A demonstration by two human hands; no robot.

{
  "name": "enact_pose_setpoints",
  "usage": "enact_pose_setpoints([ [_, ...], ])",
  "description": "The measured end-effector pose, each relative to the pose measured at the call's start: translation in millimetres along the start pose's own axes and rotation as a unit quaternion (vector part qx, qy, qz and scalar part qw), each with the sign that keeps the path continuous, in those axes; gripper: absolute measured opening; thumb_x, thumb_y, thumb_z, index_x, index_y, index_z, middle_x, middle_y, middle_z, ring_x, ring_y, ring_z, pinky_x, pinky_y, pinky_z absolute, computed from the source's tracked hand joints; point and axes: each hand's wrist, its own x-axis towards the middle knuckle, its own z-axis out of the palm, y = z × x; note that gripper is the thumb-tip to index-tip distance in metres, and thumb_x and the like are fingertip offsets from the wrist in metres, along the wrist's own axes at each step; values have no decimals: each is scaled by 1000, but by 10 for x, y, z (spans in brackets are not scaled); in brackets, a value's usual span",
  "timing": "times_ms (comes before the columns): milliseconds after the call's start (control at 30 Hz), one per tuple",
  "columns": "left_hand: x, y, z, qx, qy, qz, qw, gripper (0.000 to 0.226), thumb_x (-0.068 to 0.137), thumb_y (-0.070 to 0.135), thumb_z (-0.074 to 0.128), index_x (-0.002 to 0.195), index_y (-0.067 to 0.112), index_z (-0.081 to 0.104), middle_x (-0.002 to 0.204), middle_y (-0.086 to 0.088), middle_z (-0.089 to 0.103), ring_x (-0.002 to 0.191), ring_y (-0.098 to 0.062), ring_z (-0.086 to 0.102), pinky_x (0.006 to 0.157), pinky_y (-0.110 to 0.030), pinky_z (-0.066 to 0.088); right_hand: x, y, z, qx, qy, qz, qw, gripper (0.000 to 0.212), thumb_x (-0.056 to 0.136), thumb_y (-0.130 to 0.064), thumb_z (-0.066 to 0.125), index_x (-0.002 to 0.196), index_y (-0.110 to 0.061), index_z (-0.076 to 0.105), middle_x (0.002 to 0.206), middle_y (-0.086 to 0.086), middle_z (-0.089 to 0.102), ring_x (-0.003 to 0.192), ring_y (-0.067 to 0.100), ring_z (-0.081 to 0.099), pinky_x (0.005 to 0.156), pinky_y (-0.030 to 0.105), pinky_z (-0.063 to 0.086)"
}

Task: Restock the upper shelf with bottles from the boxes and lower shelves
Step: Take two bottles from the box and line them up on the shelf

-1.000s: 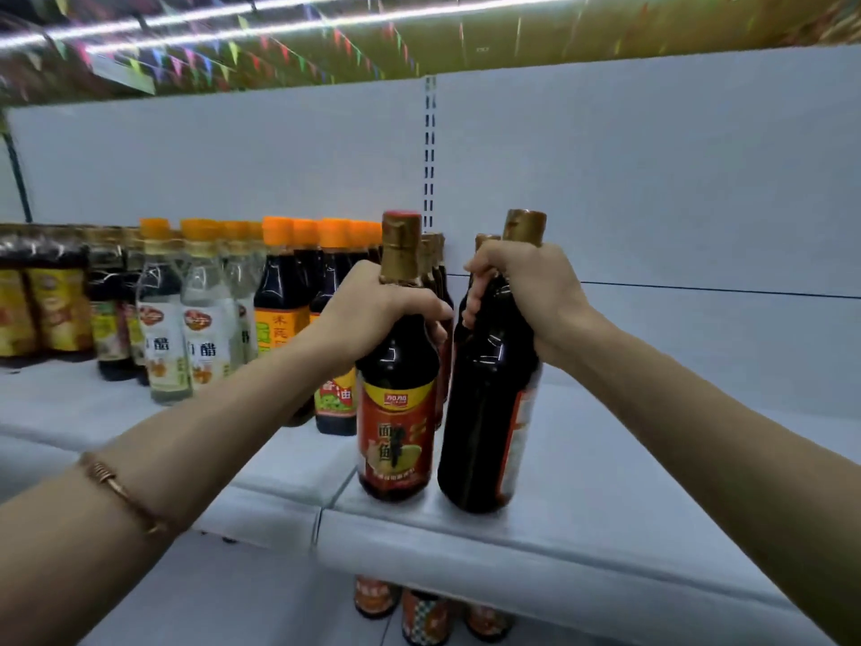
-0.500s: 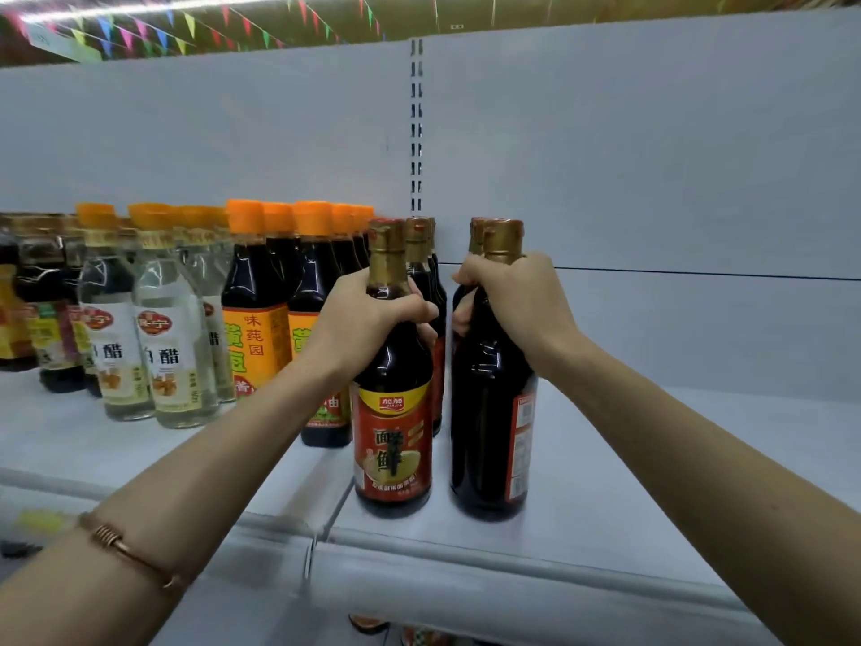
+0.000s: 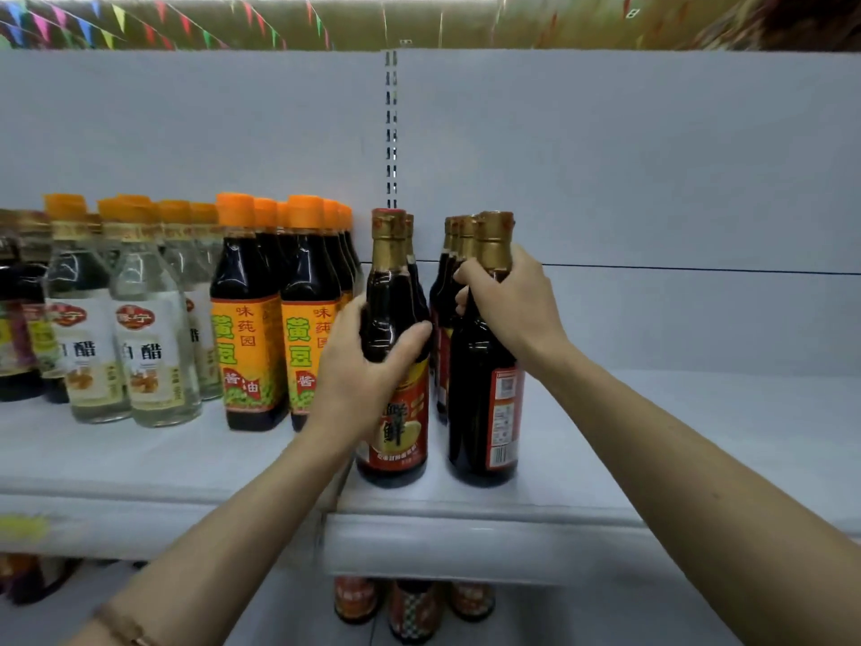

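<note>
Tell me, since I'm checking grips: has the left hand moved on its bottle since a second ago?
Yes. The left hand slid down from the gold neck to the shoulder of the red-label bottle.

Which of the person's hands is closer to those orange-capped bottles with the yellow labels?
The left. The left hand grips a red-labelled dark bottle right beside the orange-capped bottles, almost touching them. The right hand holds another dark bottle farther right.

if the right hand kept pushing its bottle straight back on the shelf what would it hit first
Most likely the gold-capped bottles queued right behind the bottle the right hand grips; beyond them stands the back panel. Any gap between them is hard to judge.
</note>
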Motion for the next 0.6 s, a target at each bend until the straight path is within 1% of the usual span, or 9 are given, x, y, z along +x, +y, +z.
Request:
enact_pose_setpoints([
  [33, -62, -62, -8, 15, -15, -3, 1000, 68, 74, 65, 66, 128, 28, 48, 118, 6, 58, 110, -8, 57, 91, -34, 51, -23, 6, -11, -4, -1, -3, 1000, 17, 85, -27, 60, 95, -13, 59, 79, 6, 71, 76, 21, 68, 73, 39, 55],
  [100, -173, -106, -49, 6, -53, -27, 998, 85, 69, 66, 70, 138, 30, 34, 132, 7, 49, 122, -11, 50, 100, -39, 47, -99, 14, -51, -15, -15, -4, 1000, 20, 88, -28, 62, 104, -18, 56, 88, 2, 68, 81, 16, 66, 69, 30, 53],
  [200, -233, -83, -115, -16, -99, -45, 994, 99, 62, 53, 74, 143, 37, 20, 142, 7, 41, 128, -12, 45, 105, -40, 44, -264, 93, -140, -6, -91, 16, 996, 35, 90, -24, 63, 119, -26, 44, 101, -6, 61, 90, 6, 60, 69, 21, 46],
  [300, -240, -59, -132, -5, -120, -48, 992, 110, 62, 39, 81, 148, 36, 11, 148, 6, 36, 133, -14, 41, 108, -41, 40, -341, 160, -277, 21, -156, 47, 986, 54, 90, -19, 62, 133, -34, 33, 112, -5, 59, 103, 10, 59, 86, 32, 49],
  [367, -296, -85, -114, 4, -124, -55, 991, 117, 66, 26, 85, 149, 35, 3, 151, 4, 31, 135, -14, 37, 109, -37, 37, -361, 162, -356, 29, -178, 59, 982, 62, 91, -23, 65, 139, -38, 29, 119, -4, 59, 108, 13, 59, 92, 36, 48],
  [433, -385, -151, -88, 15, -119, -51, 991, 123, 67, 21, 86, 149, 34, -4, 154, 2, 24, 137, -12, 32, 112, -36, 33, -387, 182, -357, 6, -171, 58, 984, 63, 88, -33, 69, 139, -37, 32, 114, -9, 59, 104, 7, 60, 88, 32, 49],
  [467, -432, -186, -78, 17, -114, -49, 992, 124, 67, 22, 86, 149, 35, -6, 155, 2, 22, 139, -12, 30, 114, -37, 32, -416, 182, -325, -13, -157, 55, 986, 61, 85, -41, 71, 135, -32, 38, 111, -11, 60, 102, 6, 60, 86, 31, 51],
  [533, -496, -238, -61, 18, -94, -47, 994, 122, 66, 27, 86, 150, 35, -3, 155, 3, 21, 140, -12, 29, 115, -39, 32, -479, 196, -248, -61, -115, 42, 991, 61, 75, -61, 70, 121, -25, 53, 109, -5, 63, 100, 10, 64, 86, 37, 56],
  [600, -514, -237, -61, 31, -82, -46, 995, 121, 66, 31, 85, 151, 32, -1, 154, 2, 23, 140, -12, 29, 114, -37, 31, -512, 202, -231, -89, -94, 32, 991, 63, 70, -72, 63, 113, -26, 54, 110, -3, 61, 100, 12, 63, 85, 38, 56],
])
